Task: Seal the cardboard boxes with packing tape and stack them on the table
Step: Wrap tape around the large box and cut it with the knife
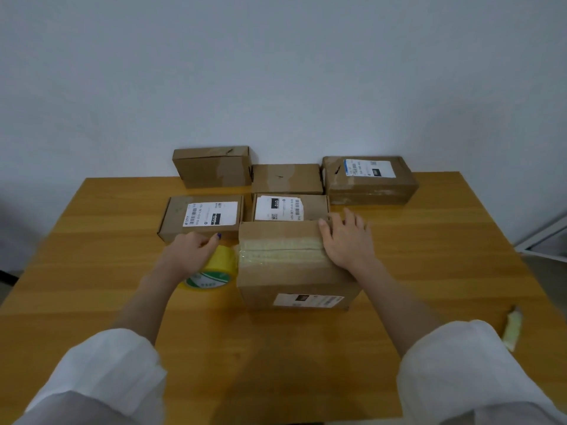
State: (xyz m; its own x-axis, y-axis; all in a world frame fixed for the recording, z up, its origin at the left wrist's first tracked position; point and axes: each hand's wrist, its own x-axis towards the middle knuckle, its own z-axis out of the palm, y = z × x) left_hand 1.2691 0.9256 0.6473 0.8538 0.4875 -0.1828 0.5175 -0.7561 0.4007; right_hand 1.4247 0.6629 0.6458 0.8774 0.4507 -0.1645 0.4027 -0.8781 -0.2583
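Note:
A cardboard box (pixel 288 274) stands in the middle of the wooden table (pixel 429 271). A band of clear tape (pixel 280 251) runs across its top. My right hand (pixel 346 240) lies flat on the right end of that tape, fingers straight. Left of the box, my left hand (pixel 190 251) grips a yellow tape roll (pixel 214 269) whose tape still joins the box's left edge. Behind it lie several smaller boxes: one with a white label (pixel 204 217), another labelled one (pixel 290 207), and three along the wall (pixel 213 167) (pixel 287 178) (pixel 369 179).
A loose strip of used tape (pixel 512 328) sticks at the table's right edge. A pale wall rises just behind the back boxes. A white frame (pixel 543 237) stands on the floor to the right.

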